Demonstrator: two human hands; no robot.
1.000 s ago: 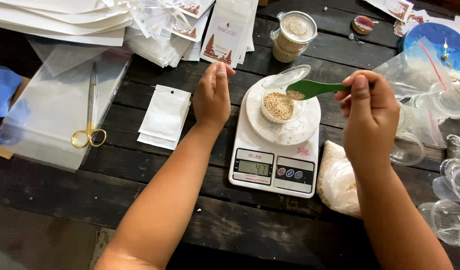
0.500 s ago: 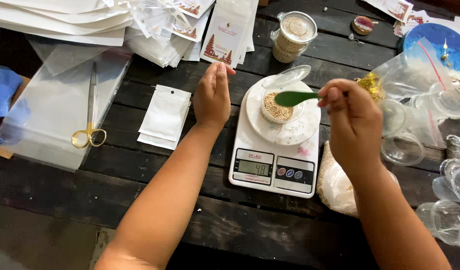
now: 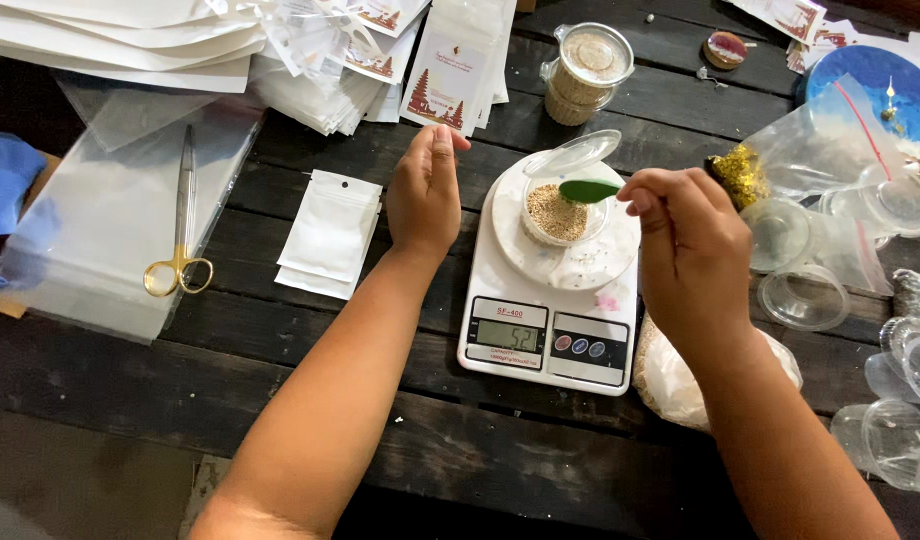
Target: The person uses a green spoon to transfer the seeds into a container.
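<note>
Left hand (image 3: 425,195) lies flat; right hand (image 3: 690,250) pinched shut.

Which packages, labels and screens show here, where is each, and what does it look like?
Scale screen: front left of the white kitchen scale, small grey rectangle.
Blank pouches: left of the left hand, white, rectangular.
Printed pouches: top centre, white with red tree pictures.
Zip bag: right, clear, red strip.

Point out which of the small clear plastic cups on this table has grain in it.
It is the clear cup standing on the white kitchen scale, its hinged lid flipped open, under the green spoon held by the right hand. The cups at the table's right edge are empty.
</note>
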